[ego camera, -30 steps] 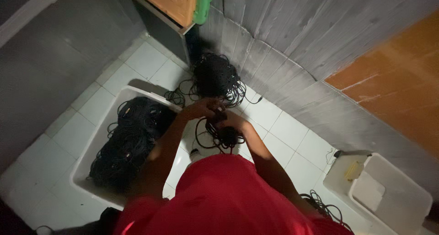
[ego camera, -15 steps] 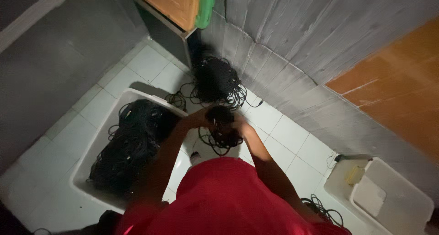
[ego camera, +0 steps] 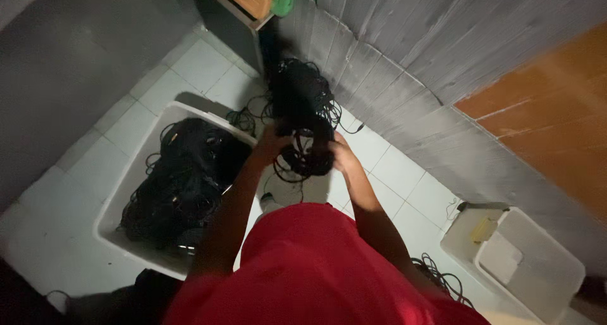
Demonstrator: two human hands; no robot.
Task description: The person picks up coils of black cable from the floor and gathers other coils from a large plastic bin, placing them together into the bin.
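Seen from the head camera, the person's left hand [ego camera: 270, 143] and right hand [ego camera: 342, 154] both close on a coiled bundle of black cable [ego camera: 308, 155], held between them above the white tiled floor [ego camera: 208, 66]. Just beyond the bundle, against the grey panelled wall [ego camera: 404, 66], lies a larger heap of black cables [ego camera: 302, 94], its loose strands trailing over the tiles. Left of the bundle sits a white tub [ego camera: 123, 192] filled with more tangled black cables [ego camera: 183, 183]. The person's red shirt [ego camera: 316, 268] hides the floor directly below the bundle. Well to the right of the bundle, by the wall, stand two empty white bins [ego camera: 531, 271], with a few cable loops [ego camera: 442, 277] beside them. An orange panel [ego camera: 556, 104] breaks the wall above those bins.
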